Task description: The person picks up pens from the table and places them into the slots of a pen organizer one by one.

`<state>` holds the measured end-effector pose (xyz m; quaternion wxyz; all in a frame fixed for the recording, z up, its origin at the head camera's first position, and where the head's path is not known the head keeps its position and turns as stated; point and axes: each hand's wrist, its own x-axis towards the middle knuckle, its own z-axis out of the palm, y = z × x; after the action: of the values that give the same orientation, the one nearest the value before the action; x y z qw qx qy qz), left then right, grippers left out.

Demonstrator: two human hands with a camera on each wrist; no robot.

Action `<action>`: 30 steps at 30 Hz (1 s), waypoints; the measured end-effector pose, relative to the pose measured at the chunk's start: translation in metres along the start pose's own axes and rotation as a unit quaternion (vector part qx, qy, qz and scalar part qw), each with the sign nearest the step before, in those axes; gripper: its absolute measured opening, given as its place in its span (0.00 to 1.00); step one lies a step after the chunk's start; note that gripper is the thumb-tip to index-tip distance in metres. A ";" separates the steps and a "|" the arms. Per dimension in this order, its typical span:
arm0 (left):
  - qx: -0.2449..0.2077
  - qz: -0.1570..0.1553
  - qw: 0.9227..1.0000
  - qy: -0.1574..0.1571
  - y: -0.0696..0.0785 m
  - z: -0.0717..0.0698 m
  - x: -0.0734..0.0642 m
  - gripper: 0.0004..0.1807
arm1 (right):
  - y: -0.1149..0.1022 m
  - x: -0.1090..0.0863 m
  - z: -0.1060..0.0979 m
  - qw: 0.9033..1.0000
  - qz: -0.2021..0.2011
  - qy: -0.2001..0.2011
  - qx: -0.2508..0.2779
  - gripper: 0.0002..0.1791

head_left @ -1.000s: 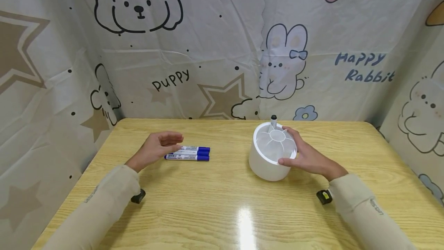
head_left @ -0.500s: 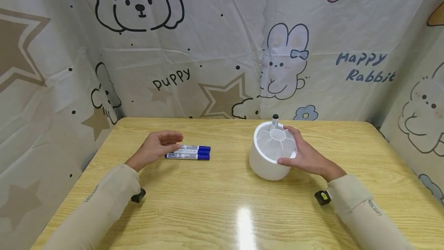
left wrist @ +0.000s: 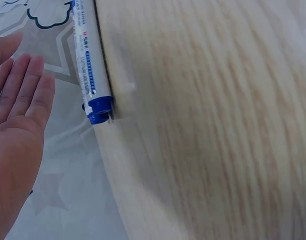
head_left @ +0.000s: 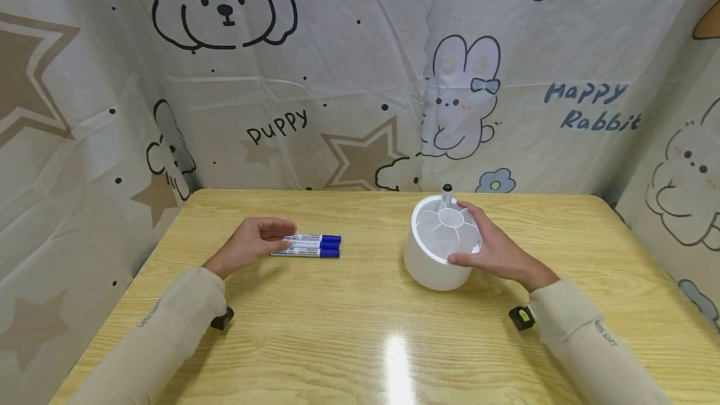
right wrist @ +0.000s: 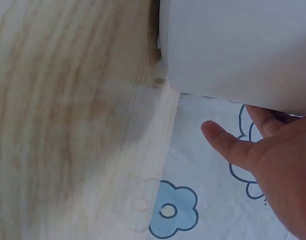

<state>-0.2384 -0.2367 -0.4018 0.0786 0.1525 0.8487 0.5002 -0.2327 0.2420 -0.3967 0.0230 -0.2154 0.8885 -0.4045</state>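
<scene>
My left hand (head_left: 250, 244) is at the left ends of three blue-capped markers (head_left: 306, 245) lying side by side, hiding those ends in the head view. Its fingers are extended and the palm holds nothing; in the left wrist view a marker (left wrist: 93, 60) lies beside the fingers. A white round pen holder (head_left: 430, 267) with a spoked, divided top stands at the right. Inside its back edge stands a black-tipped pen (head_left: 447, 195). My right hand (head_left: 500, 252) is at the holder's right side, thumb toward the front and fingers behind. The right wrist view shows the thumb (right wrist: 227, 142) straight and apart from the holder's wall.
The light wood table (head_left: 360, 317) runs back to a printed curtain (head_left: 349, 80) with puppy and rabbit drawings. More curtain hangs on the left and right. A small black device (head_left: 522, 317) sits at the right wrist, and another black device (head_left: 222, 319) at the left wrist.
The left hand has lowered very slightly beside the markers. The right hand, pen holder and pen stay nearly as they were.
</scene>
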 end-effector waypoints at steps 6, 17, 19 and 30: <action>0.030 0.003 0.999 -0.014 -0.005 0.001 0.000 0.20 | 0.001 -0.001 0.003 1.000 0.007 0.013 0.000 0.58; 0.043 -0.010 0.999 -0.020 -0.006 0.002 0.001 0.19 | 0.000 -0.003 0.009 0.999 0.009 0.041 -0.009 0.57; 0.045 -0.015 0.999 -0.019 -0.006 0.002 0.003 0.19 | 0.000 -0.003 0.008 0.999 0.005 0.042 -0.006 0.57; 0.048 -0.011 0.999 -0.024 -0.005 0.005 0.003 0.18 | 0.000 -0.004 0.008 0.999 0.004 0.039 -0.001 0.57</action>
<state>-0.2404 -0.2338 -0.4081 0.0971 0.1587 0.8712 0.4544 -0.2273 0.2384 -0.4028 -0.0104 -0.1958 0.8899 -0.4120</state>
